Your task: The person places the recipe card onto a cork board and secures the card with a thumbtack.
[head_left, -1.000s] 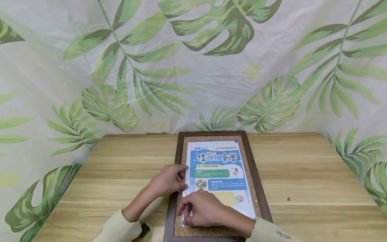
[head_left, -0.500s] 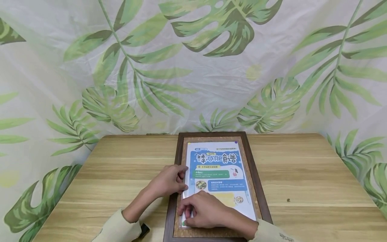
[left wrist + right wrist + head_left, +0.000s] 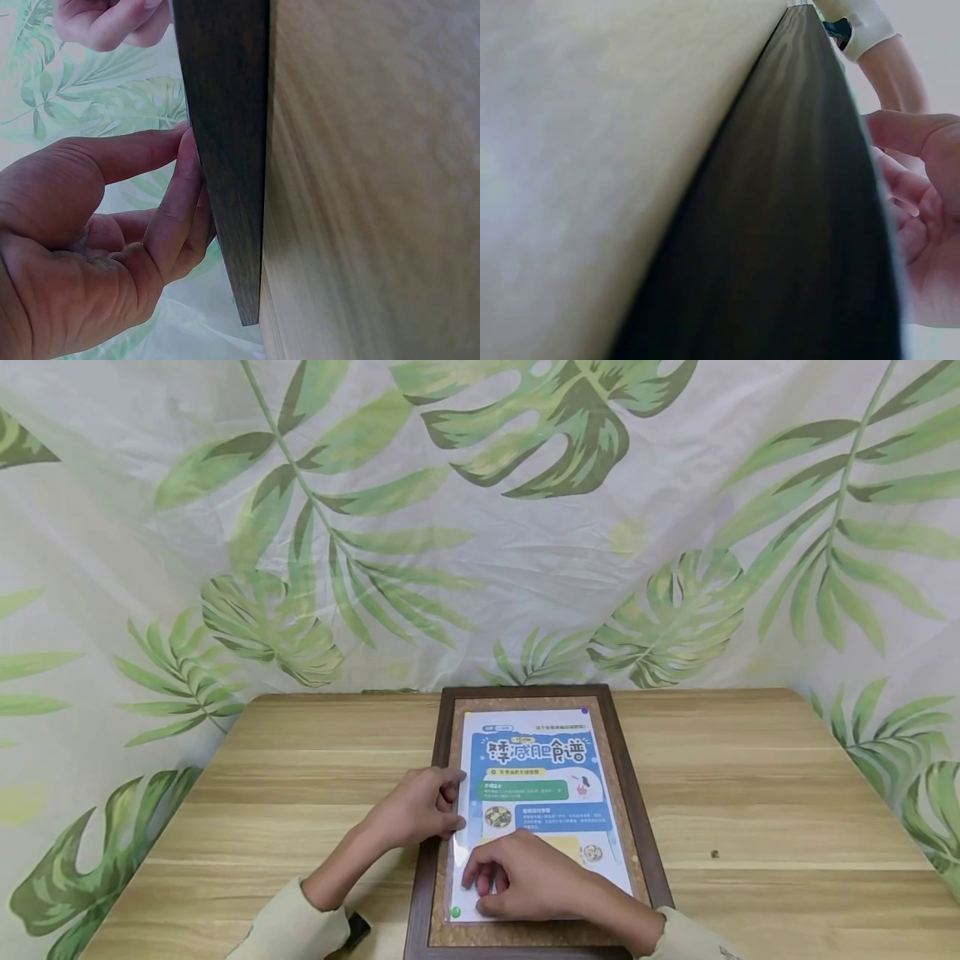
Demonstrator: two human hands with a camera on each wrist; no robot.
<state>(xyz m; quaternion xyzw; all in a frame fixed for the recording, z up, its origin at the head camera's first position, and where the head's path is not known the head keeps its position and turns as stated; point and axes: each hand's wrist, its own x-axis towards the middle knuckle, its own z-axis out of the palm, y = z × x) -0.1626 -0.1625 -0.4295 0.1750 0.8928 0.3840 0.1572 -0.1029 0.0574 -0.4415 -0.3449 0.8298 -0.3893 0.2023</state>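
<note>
A printed poster sheet (image 3: 551, 777) in a clear sleeve lies on a cork board (image 3: 540, 933) with a dark brown wooden frame (image 3: 649, 852). At the sheet's lower left corner sits a green pushpin (image 3: 455, 912); a purple pushpin (image 3: 585, 711) marks the top right corner, and a small yellow one (image 3: 469, 713) the top left. My left hand (image 3: 420, 808) touches the sheet's left edge with thumb and fingers, its palm side over the frame. My right hand (image 3: 528, 878), fingers loosely bent and holding nothing, is over the lower sheet, just right of the green pushpin.
The board lies on a wood-grain table (image 3: 780, 777). A leaf-patterned cloth (image 3: 525, 568) hangs behind it. Near my left sleeve (image 3: 296, 922) a small black object (image 3: 358, 932) shows, partly hidden. A small dark spot (image 3: 715, 854) marks the tabletop to the right.
My right hand has come off the green pushpin and moved a little to the right, so the pushpin now shows fully. The left hand has stayed in place.
</note>
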